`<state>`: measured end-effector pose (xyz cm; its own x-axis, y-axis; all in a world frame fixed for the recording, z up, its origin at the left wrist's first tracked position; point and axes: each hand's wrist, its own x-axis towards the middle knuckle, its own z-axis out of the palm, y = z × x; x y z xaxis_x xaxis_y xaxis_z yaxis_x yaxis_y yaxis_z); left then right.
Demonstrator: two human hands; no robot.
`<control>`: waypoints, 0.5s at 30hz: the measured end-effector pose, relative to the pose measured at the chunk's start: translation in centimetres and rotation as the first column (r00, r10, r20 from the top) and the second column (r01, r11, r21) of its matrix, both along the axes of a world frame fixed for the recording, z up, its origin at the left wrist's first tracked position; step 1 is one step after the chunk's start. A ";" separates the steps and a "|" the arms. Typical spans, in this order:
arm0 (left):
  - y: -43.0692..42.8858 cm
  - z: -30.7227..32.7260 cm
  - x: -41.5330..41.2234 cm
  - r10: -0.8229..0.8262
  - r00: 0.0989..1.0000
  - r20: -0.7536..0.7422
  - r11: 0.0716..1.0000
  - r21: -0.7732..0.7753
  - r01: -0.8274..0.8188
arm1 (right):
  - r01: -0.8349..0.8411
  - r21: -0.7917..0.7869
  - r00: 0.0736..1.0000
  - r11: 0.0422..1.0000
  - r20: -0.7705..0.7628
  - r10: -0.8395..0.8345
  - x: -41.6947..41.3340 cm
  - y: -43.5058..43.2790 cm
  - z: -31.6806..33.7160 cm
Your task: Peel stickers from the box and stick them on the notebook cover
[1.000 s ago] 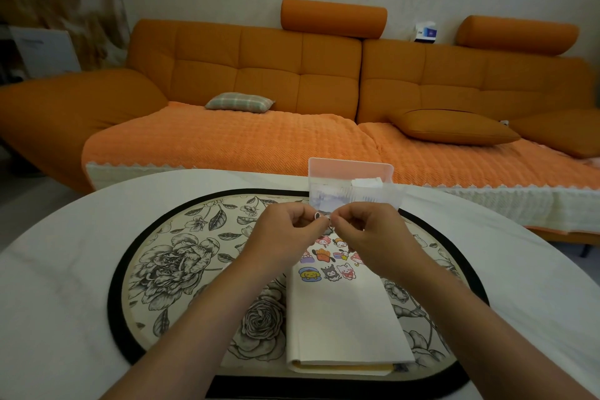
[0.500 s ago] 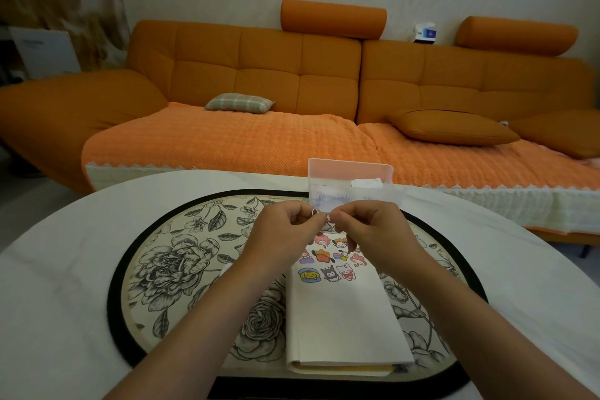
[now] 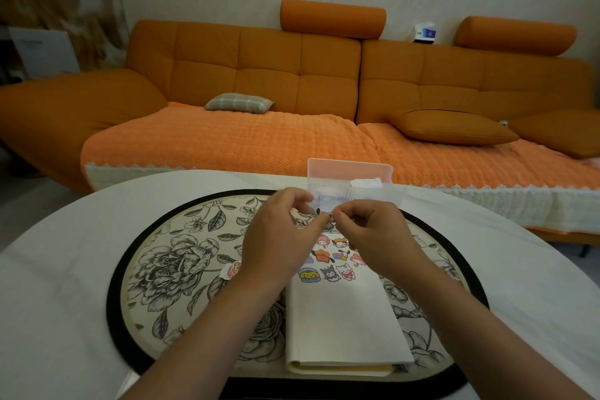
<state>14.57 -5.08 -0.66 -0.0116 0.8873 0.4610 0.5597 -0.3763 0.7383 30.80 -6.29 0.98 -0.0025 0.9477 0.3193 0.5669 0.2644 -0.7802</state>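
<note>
Read the round mat (image 3: pixel 168 269) as a clock face, with 12 o'clock on the side far from the person. It lies on a white table (image 3: pixel 48 302). The notebook (image 3: pixel 341 318) lies closed and flat on the mat. It reaches from just above the centre down to about 5 o'clock, and its spine side is at the near edge. Near the 12 o'clock end of its pale cover there is a group of cartoon stickers (image 3: pixel 331 265) in rows, already stuck. The box (image 3: pixel 350 172) is clear plastic and stands at about 1 o'clock on the mat rim, with white paper pieces inside. The left hand (image 3: pixel 282 237) and the right hand (image 3: pixel 373 234) meet in the air over the far end of the notebook, just before the box. Both hands have the fingers curled, and thumb and forefinger of each pinch one small sticker (image 3: pixel 324 214) between them. It is too small to tell if its backing is already off. One loose sticker (image 3: pixel 231 269) lies on the mat at about 9 o'clock, just beside the left wrist. Behind the table, at 12 o'clock, there is an orange sofa (image 3: pixel 292 84) with a checked pillow (image 3: pixel 238 103).
</note>
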 end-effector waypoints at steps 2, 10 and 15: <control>-0.2 0.0 0.0 0.034 0.997 -0.065 0.990 0.136 -0.025 | 0.025 0.015 1.000 1.000 0.010 -0.025 0.0 0.0 -0.1; -0.2 0.0 0.4 -0.061 0.995 0.074 0.993 -0.098 0.068 | 0.077 0.118 0.978 0.990 0.182 -0.098 -0.2 -0.4 0.2; 0.0 0.1 0.3 -0.123 0.980 0.159 0.971 -0.186 0.152 | 0.058 0.136 0.961 0.989 0.262 -0.093 -0.4 -0.4 0.1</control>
